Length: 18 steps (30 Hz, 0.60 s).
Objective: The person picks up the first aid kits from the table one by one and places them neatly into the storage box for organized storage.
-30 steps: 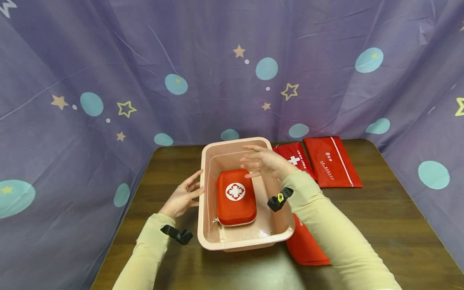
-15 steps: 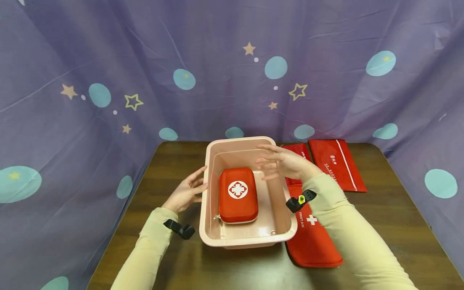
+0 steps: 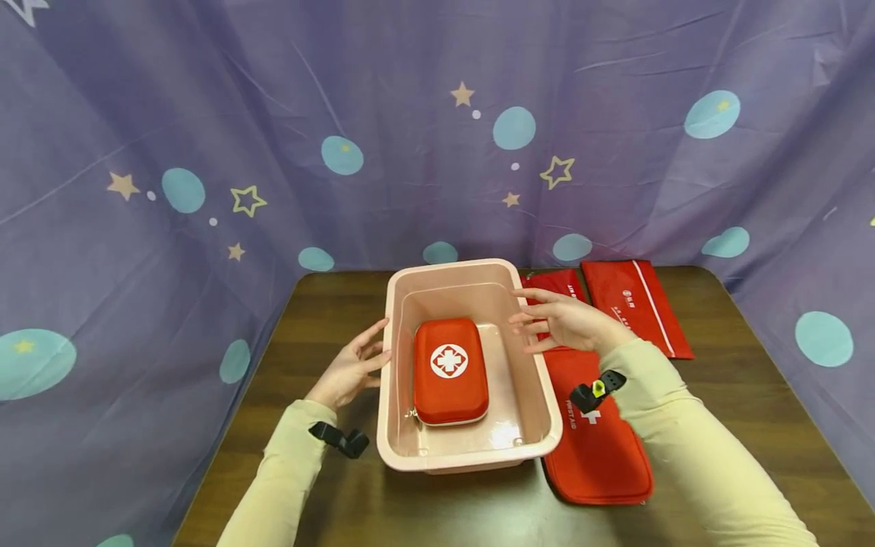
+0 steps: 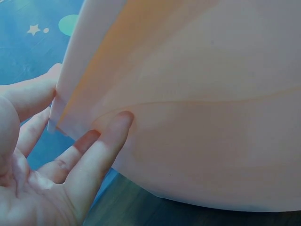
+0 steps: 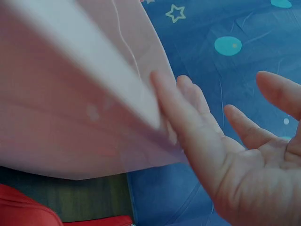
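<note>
A pale pink plastic tub [image 3: 472, 462] stands in the middle of the wooden table. Inside it, toward the left wall, lies a red first aid case [image 3: 451, 399] with a white cross emblem. My left hand [image 3: 347, 374] is at the tub's left side; in the left wrist view, straight fingertips [image 4: 123, 120] touch the outer wall below the rim. At the opposite side, my right hand [image 3: 573, 322] has its fingers spread, the tips overlapping the right rim in the head view. In the right wrist view a finger [image 5: 169, 96] lies right beside the rim, and the palm holds nothing.
A red FIRST AID pouch [image 3: 601, 465] lies right of the tub, partly under my right forearm. Behind it are a smaller red pouch [image 3: 555, 282] and a flat red bag [image 3: 639, 304] with a white strip. A purple patterned curtain [image 3: 410, 137] hangs behind the table.
My right hand has moved rightward from above the tub's inside to its right rim. The left hand stays at the left side, and the case keeps its place in the tub.
</note>
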Each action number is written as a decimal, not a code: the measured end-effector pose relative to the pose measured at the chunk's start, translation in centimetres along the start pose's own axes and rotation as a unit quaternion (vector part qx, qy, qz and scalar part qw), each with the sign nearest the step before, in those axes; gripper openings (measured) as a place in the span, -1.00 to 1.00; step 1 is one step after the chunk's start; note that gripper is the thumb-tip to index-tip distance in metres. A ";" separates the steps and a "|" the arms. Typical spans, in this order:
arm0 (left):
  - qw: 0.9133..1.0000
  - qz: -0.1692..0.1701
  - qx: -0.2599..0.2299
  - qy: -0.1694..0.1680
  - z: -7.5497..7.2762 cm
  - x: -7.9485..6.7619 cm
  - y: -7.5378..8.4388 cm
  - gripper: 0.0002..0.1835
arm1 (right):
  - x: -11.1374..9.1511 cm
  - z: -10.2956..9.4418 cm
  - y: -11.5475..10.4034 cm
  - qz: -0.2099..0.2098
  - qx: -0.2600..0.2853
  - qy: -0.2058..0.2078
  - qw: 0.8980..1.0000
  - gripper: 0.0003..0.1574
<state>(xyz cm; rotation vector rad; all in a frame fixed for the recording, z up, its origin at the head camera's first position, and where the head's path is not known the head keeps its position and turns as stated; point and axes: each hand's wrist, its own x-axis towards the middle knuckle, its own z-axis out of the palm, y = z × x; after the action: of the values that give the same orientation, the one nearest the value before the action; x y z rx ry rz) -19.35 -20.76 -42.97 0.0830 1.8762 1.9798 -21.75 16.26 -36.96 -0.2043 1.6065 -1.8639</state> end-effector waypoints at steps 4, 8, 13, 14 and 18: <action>1.000 0.001 0.002 -0.004 0.0 -0.1 -0.1 -0.25 | -0.3 -0.6 0.6 -0.003 0.013 -0.005 1.000 -0.29; 1.000 0.003 0.000 -0.005 0.1 -0.1 -0.1 -0.25 | -0.6 -1.1 1.3 -0.021 0.018 -0.009 1.000 -0.28; 1.000 0.001 -0.007 -0.005 0.3 0.0 -0.1 -0.25 | -1.1 -1.9 2.4 -0.044 0.030 -0.002 0.999 -0.35; 1.000 0.001 -0.007 -0.005 0.3 0.0 -0.1 -0.25 | -1.3 -2.0 2.7 -0.046 0.033 -0.001 0.998 -0.40; 1.000 -0.002 -0.006 0.001 0.3 -0.1 0.0 -0.25 | -1.6 -2.6 3.4 -0.051 0.045 -0.005 0.998 -0.61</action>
<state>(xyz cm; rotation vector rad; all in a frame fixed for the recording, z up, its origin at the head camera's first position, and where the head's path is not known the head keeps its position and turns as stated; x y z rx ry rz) -19.16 -20.50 -42.93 0.0743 1.8639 1.9899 -20.62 19.21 -40.21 -0.2601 1.5264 -2.0059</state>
